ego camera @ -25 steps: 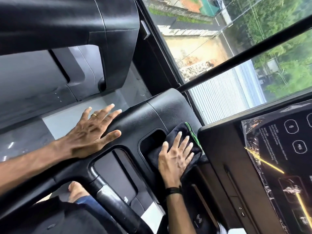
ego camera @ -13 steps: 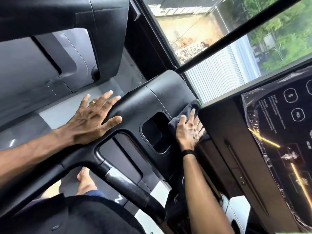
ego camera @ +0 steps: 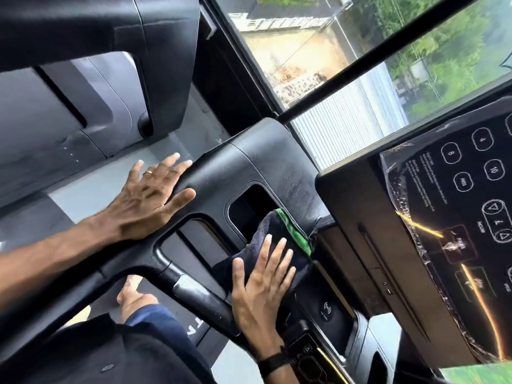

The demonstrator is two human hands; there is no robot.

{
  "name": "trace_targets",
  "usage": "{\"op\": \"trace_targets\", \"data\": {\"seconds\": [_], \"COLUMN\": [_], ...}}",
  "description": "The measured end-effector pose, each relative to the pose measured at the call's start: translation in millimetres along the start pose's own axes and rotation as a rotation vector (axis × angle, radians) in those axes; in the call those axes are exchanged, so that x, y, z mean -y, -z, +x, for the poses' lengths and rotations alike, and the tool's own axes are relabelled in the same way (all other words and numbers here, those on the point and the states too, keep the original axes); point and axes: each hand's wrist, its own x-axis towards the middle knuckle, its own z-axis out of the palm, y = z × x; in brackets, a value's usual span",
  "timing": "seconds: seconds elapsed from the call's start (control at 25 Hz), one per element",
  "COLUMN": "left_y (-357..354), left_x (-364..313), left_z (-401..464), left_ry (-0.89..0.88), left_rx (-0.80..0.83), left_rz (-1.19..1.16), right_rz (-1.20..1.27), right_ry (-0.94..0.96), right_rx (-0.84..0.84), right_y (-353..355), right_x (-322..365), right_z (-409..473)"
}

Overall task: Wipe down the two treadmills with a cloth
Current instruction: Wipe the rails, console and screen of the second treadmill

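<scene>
The cloth, dark and plush with a bright green hem, lies bunched on the black console of the nearer treadmill, at the lower lip of a rounded rectangular pocket. The pocket looks bare inside, though its depth is too dark to be sure. The right hand presses flat on the cloth, fingers straight and spread, a black band on its wrist. The left hand rests open on the console's outer shoulder, fingers fanned over the edge, a ring on one finger. The console's skin is matte, grained plastic with soft, moulded corners; a glossy round handlebar runs from it toward the person. Just beside the cloth, a shallow tray bears a printed wireless symbol. To the right, the display panel sits wrapped in crinkled clear film. A second treadmill stands to the left, grey floor between the two. A window lies ahead.
</scene>
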Motion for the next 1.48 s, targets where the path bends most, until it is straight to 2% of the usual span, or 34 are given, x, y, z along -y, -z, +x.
{"op": "trace_targets", "data": {"seconds": [0.2,0.28,0.48,0.68,0.84,1.04,1.16,1.32,1.4,1.48], "left_y": [-1,-1,-2,-3,-4,-5,-6,-6,-6,-5], "left_x": [-3,-2,-1,4,4,3,3,4,4,5], "left_z": [1,0,1,0,-1,1,3,4,4,4], "left_ry": [0.019,0.027,0.036,0.055,0.068,0.067,0.069,0.061,0.043,0.041], "left_rx": [0.007,0.001,-0.012,0.003,0.0,0.0,0.005,0.016,0.018,0.027], "left_rz": [-0.006,-0.011,0.007,-0.014,-0.02,-0.016,-0.023,-0.05,-0.055,-0.064], "right_rz": [-0.193,-0.216,-0.158,-0.199,-0.249,-0.199,-0.132,0.116,0.218,0.192], "right_ry": [0.343,0.406,0.342,0.29,0.354,0.342,0.299,0.205,0.206,0.202], "right_rx": [-0.02,-0.065,-0.135,-0.182,-0.2,-0.201,-0.072,0.309,0.374,0.408], "right_y": [-1,-6,-9,-5,-1,3,12,26,30,30], "right_x": [15,34,73,40,9,37,52,48,45,44], "right_z": [15,31,47,32,19,51,62,93,105,102]}}
